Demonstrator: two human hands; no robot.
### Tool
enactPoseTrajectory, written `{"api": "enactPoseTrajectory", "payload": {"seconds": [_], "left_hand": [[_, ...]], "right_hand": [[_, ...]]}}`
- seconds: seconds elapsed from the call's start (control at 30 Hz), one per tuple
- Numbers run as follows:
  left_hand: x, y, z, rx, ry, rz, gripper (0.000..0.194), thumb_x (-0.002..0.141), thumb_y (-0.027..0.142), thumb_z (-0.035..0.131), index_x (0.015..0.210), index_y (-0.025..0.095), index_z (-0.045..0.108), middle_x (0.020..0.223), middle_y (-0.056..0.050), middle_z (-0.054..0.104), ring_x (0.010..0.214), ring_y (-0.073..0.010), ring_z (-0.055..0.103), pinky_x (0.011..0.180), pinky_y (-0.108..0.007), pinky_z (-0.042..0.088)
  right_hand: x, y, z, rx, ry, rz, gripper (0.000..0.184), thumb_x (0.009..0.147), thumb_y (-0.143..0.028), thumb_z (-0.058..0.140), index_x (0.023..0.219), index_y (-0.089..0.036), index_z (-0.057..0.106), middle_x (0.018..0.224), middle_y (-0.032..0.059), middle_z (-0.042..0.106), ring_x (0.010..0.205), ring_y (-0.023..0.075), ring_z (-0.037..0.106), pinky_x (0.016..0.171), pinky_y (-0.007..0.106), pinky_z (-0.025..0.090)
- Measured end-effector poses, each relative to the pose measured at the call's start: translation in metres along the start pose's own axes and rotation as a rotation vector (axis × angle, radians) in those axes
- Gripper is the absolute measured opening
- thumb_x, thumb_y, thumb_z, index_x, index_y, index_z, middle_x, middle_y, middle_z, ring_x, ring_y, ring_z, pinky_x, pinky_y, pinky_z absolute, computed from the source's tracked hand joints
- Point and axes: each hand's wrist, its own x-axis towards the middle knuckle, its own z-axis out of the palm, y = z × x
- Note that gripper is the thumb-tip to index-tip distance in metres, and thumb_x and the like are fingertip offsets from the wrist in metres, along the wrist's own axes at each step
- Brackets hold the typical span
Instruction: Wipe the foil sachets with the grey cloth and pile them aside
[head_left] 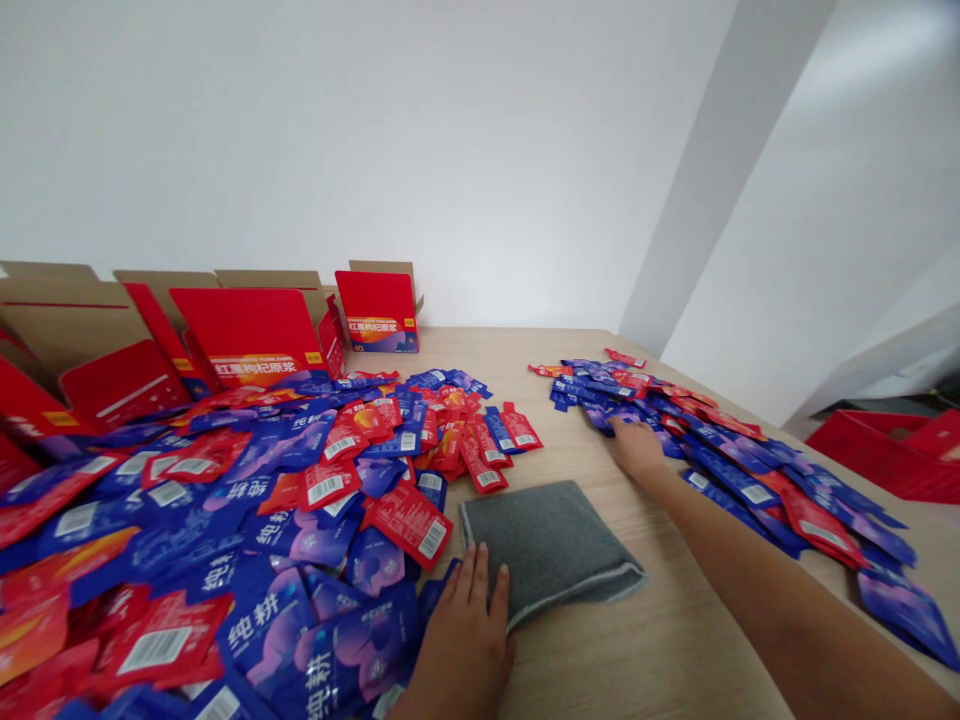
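Observation:
My left hand point(471, 625) lies open at the near left corner of a folded grey cloth point(551, 545), its fingers stretched over the cloth's edge. Close beside it on the left spreads a large heap of flat blue pouches point(360, 650) and red pouches point(409, 522). My right hand point(637, 448) reaches out to the right-hand row of pouches. Its fingers are closed at the edge of a blue pouch point(598, 418); the fingertips are partly hidden.
Open red cartons point(247, 335) with raised brown flaps stand behind the left heap, with a smaller red carton point(379, 325) beside them. Overlapping pouches point(739, 470) run along the table's right side. A red box point(885, 455) sits beyond that edge. A white wall point(480, 150) bounds the back.

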Motion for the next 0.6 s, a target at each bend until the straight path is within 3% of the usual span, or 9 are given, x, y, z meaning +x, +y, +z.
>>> {"api": "enactPoseTrajectory", "payload": {"seconds": [0.13, 0.27, 0.33, 0.47, 0.53, 0.6], "left_hand": [[-0.001, 0.0, -0.002, 0.005, 0.015, 0.004, 0.048, 0.085, 0.029, 0.055, 0.13, 0.012, 0.051, 0.139, -0.022, 0.04, 0.128, -0.0324, 0.039, 0.099, -0.045, 0.039], [-0.002, 0.002, -0.004, 0.015, 0.011, 0.005, 0.048, 0.086, 0.029, 0.054, 0.13, 0.012, 0.051, 0.138, -0.023, 0.041, 0.128, -0.0325, 0.039, 0.1, -0.045, 0.039], [-0.002, 0.003, -0.005, 0.03, 0.021, 0.007, 0.047, 0.086, 0.03, 0.053, 0.13, 0.012, 0.051, 0.138, -0.022, 0.042, 0.128, -0.0324, 0.039, 0.1, -0.045, 0.039], [-0.003, 0.004, -0.007, 0.056, 0.034, 0.019, 0.048, 0.086, 0.029, 0.054, 0.13, 0.011, 0.051, 0.137, -0.022, 0.043, 0.127, -0.0325, 0.041, 0.099, -0.045, 0.041], [-0.003, 0.004, -0.008, 0.059, 0.034, 0.022, 0.048, 0.085, 0.028, 0.055, 0.13, 0.009, 0.051, 0.137, -0.023, 0.043, 0.127, -0.0326, 0.041, 0.099, -0.045, 0.041], [-0.003, 0.004, -0.008, 0.059, 0.038, 0.026, 0.048, 0.085, 0.027, 0.056, 0.129, 0.008, 0.051, 0.136, -0.024, 0.043, 0.127, -0.0329, 0.041, 0.099, -0.045, 0.041]], "right_hand": [[-0.012, -0.004, -0.014, 0.065, 0.047, 0.046, 0.043, 0.087, -0.012, 0.033, 0.124, -0.008, 0.054, 0.102, 0.018, 0.069, 0.093, 0.0248, 0.065, 0.083, 0.032, 0.043], [-0.051, -0.016, -0.031, 0.329, 0.111, 0.027, 0.038, 0.086, -0.022, 0.038, 0.117, -0.015, 0.06, 0.097, 0.01, 0.071, 0.086, 0.0233, 0.066, 0.074, 0.031, 0.047], [-0.082, -0.026, -0.042, 0.416, 0.163, -0.135, 0.034, 0.085, -0.024, 0.041, 0.109, -0.018, 0.064, 0.09, 0.008, 0.072, 0.083, 0.0232, 0.065, 0.074, 0.034, 0.049], [-0.14, -0.055, -0.064, 0.488, 0.151, -0.705, 0.028, 0.084, -0.017, 0.044, 0.101, -0.02, 0.066, 0.091, 0.0081, 0.07, 0.089, 0.0207, 0.062, 0.088, 0.041, 0.046], [-0.155, -0.071, -0.068, 0.492, 0.135, -0.788, 0.026, 0.087, -0.019, 0.047, 0.106, -0.021, 0.065, 0.108, 0.01, 0.067, 0.104, 0.0218, 0.059, 0.094, 0.044, 0.044], [-0.16, -0.087, -0.064, 0.478, 0.103, -0.756, 0.031, 0.089, -0.024, 0.047, 0.117, -0.021, 0.061, 0.127, 0.0114, 0.058, 0.12, 0.0236, 0.05, 0.099, 0.045, 0.042]]}}
